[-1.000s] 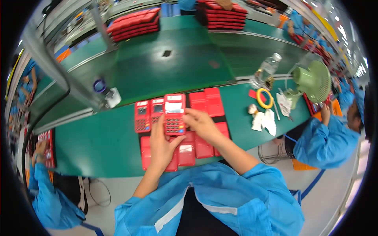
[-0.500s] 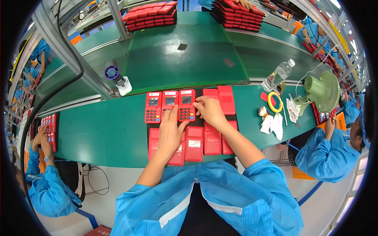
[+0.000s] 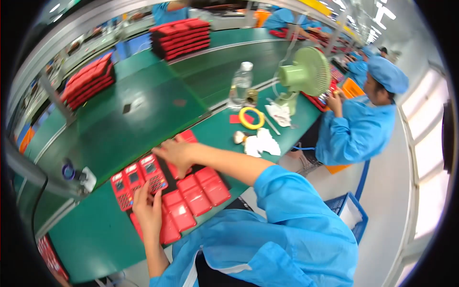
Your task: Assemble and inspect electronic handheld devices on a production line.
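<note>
Three red payment terminals with small screens and keypads lie face up in the far row; the rightmost terminal (image 3: pixel 152 168) is closest to my left hand (image 3: pixel 147 210). That hand rests at the row's near edge, fingers apart and holding nothing I can see. My right hand (image 3: pixel 176 154) spans a face-down red terminal (image 3: pixel 168 167) just right of them, fingers at its far end and thumb toward its near end. Its grip is partly hidden. Another red terminal (image 3: pixel 188 136) shows beyond my right hand. Several face-down terminals (image 3: pixel 195 196) fill the near row on a black tray.
At right on the green bench (image 3: pixel 93 234) are yellow tape (image 3: pixel 251 118), crumpled white tissue (image 3: pixel 263 142), a clear bottle (image 3: pixel 240 86) and a green fan (image 3: pixel 306 74). Stacked red terminals (image 3: pixel 180 38) stand at the back. A co-worker (image 3: pixel 356 115) sits at right.
The view has swung to the right and tilted. My right hand has moved off the third face-up terminal to the face-down one beside it; my left hand stays near the face-up ones.
</note>
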A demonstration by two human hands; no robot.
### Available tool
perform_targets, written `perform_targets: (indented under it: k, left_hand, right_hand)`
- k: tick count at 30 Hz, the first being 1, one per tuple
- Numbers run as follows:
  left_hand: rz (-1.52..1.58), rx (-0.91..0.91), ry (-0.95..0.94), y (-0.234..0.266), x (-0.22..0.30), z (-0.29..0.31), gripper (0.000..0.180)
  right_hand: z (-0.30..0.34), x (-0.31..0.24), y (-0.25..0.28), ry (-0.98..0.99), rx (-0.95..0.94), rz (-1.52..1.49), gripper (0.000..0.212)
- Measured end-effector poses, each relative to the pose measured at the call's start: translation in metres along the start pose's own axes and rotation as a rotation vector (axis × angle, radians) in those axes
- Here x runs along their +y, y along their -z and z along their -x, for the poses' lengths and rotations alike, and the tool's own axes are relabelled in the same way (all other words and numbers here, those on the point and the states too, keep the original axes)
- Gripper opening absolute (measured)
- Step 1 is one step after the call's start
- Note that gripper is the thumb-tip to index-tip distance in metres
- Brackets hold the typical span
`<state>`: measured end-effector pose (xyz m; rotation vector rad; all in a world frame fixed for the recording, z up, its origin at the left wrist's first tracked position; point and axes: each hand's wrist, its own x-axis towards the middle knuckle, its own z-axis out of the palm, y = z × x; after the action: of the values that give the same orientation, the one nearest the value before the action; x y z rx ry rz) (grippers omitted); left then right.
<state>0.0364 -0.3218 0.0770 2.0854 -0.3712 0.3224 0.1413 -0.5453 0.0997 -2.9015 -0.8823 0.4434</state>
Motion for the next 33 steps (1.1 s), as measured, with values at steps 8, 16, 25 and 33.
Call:
perform_targets:
  k: [8, 16, 25, 33]
  left_hand:
    - [0.184, -0.101, 0.085, -0.014, 0.01, -0.007, 0.038]
    - [0.417, -0.057, 0.228, -0.012, -0.011, -0.005, 0.04]
    - [1.464, -0.503, 0.401, -0.013, 0.007, 0.004, 0.065]
    - [1.136, -0.362, 0.447, -0.021, 0.019, 0.006, 0.063]
  right_hand:
    - [0.009, 0.007, 0.006, -0.047, -0.117, 0.06, 0.14]
    - [0.027, -0.007, 0.017, 0.07, 0.109, -0.079, 0.138]
    - [0.088, -0.069, 0.033, 0.36, 0.623, -0.373, 0.127]
    - [0.102, -0.08, -0.015, 0.049, 0.618, -1.076, 0.085]
